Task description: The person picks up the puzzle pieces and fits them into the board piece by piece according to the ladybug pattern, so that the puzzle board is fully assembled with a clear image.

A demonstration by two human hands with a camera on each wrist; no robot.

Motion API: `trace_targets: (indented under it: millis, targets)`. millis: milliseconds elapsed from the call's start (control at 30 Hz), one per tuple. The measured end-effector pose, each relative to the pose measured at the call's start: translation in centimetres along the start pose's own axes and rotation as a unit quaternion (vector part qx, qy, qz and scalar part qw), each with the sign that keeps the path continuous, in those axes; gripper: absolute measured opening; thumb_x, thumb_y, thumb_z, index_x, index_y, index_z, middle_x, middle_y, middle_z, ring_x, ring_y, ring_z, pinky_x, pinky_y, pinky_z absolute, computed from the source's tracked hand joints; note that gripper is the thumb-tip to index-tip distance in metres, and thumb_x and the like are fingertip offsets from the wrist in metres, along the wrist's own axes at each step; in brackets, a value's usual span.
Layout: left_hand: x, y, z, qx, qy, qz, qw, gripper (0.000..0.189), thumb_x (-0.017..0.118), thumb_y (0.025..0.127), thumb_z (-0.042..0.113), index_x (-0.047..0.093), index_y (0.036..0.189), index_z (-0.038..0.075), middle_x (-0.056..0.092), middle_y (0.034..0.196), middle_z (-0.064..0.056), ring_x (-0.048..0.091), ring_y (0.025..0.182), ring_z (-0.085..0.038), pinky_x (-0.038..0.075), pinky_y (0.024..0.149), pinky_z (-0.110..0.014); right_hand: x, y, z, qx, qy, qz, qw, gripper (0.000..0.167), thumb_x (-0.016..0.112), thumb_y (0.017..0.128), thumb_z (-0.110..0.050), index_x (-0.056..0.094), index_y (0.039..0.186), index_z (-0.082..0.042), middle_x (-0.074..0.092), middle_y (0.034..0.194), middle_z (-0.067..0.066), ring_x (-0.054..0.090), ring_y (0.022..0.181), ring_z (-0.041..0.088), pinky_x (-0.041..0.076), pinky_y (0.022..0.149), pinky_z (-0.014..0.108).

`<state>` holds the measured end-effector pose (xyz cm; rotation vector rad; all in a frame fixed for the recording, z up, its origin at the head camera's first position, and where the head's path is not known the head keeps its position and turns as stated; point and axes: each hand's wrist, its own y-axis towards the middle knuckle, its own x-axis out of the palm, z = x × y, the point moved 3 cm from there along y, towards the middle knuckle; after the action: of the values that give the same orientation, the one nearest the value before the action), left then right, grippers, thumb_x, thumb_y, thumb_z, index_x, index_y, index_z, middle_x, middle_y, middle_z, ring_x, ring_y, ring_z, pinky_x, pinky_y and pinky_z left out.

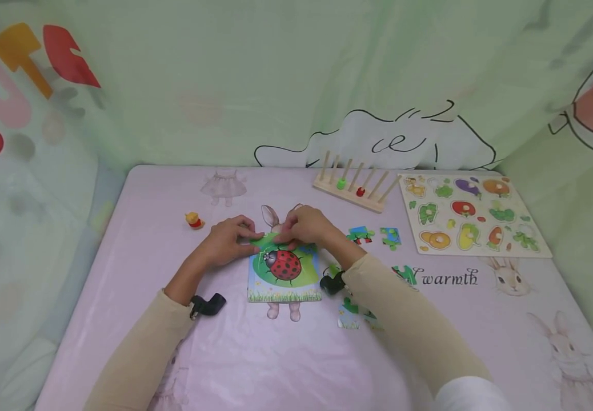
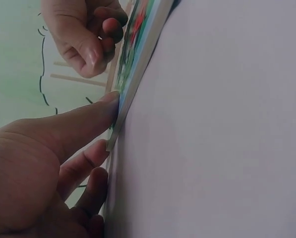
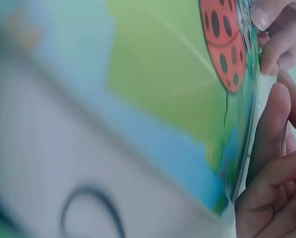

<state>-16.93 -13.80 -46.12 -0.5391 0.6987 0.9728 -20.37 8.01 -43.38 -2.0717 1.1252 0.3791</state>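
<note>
Left grip (image 1: 227,242) pinches the edge of the ladybug puzzle (image 1: 283,266); beside it, whether the right grip (image 1: 308,227) holds anything is hidden.

Ladybug puzzle (image 1: 283,267): printed card look, smooth, glossy, light streak across it. Loose pieces (image 1: 391,236): similar printed finish. Peg rack (image 1: 348,195): bare pale wood, matt. Its green ring (image 1: 341,184) and red ring (image 1: 360,192): shiny, plastic-looking. Vegetable board (image 1: 483,225): wood-look, printed face. Figurine (image 1: 193,220): smooth plastic look. Table cover (image 1: 245,365): smooth, slight sheen. Backdrop (image 1: 224,85): thin rippled cloth. Sleeves (image 1: 142,345): matt cloth
</note>
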Motion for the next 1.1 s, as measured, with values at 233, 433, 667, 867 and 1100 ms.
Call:
trace_targets:
  millis: [233, 433, 667, 867, 1100]
  targets:
    - [0.0, 0.0, 0.2, -0.001, 0.008, -0.004, 1.0, 0.04, 0.08, 0.089, 0.031, 0.074, 0.126, 0.018, 0.061, 0.125, -0.003, 0.055, 0.118, -0.026, 0.038, 0.102, -0.054, -1.6, -1.7, 1.4, -0.007, -0.009, 0.012, 0.9999, 0.026, 0.084, 0.085, -0.036, 0.07, 0.079, -0.014, 0.071, 0.066, 0.001, 0.069, 0.069, 0.016, 0.041, 0.073, 0.03]
    - [-0.1, -0.2, 0.4, 0.0, 0.008, 0.0, 1.0, 0.04, 0.081, 0.089, 0.03, 0.075, 0.126, 0.017, 0.062, 0.125, -0.004, 0.055, 0.119, -0.027, 0.038, 0.101, -0.055, -3.4, -3.3, 3.0, -0.008, -0.016, 0.022, 0.9996, 0.026, 0.083, 0.086, -0.037, 0.071, 0.084, -0.013, 0.072, 0.069, 0.002, 0.065, 0.071, 0.017, 0.039, 0.067, 0.03]
    - [-0.1, -0.1, 0.3, 0.0, 0.008, 0.0, 1.0, 0.039, 0.08, 0.089, 0.031, 0.075, 0.125, 0.017, 0.062, 0.127, -0.004, 0.056, 0.12, -0.028, 0.038, 0.102, -0.056, -5.6, -4.9, 5.6, 0.009, -0.016, 0.05, 0.9986, 0.026, 0.081, 0.087, -0.037, 0.074, 0.09, -0.012, 0.071, 0.073, 0.003, 0.065, 0.072, 0.019, 0.042, 0.067, 0.031]
    - [-0.1, -0.2, 0.3, -0.009, -0.007, 0.003, 0.9999, 0.038, 0.081, 0.088, 0.03, 0.076, 0.124, 0.017, 0.062, 0.126, -0.003, 0.055, 0.121, -0.028, 0.036, 0.105, -0.056, -7.4, -6.0, 7.5, 0.02, -0.015, 0.07, 0.9972, 0.029, 0.081, 0.087, -0.038, 0.075, 0.097, -0.011, 0.069, 0.081, 0.008, 0.061, 0.074, 0.022, 0.045, 0.067, 0.031]
    - [-0.1, -0.3, 0.3, -0.017, -0.015, 0.004, 0.9997, 0.038, 0.081, 0.088, 0.03, 0.076, 0.123, 0.017, 0.061, 0.127, -0.003, 0.055, 0.123, -0.028, 0.035, 0.108, -0.056, -9.0, -6.5, 9.9, 0.038, -0.035, 0.092, 0.9944, 0.035, 0.08, 0.088, -0.04, 0.076, 0.108, -0.012, 0.07, 0.088, 0.006, 0.061, 0.08, 0.023, 0.046, 0.07, 0.033]
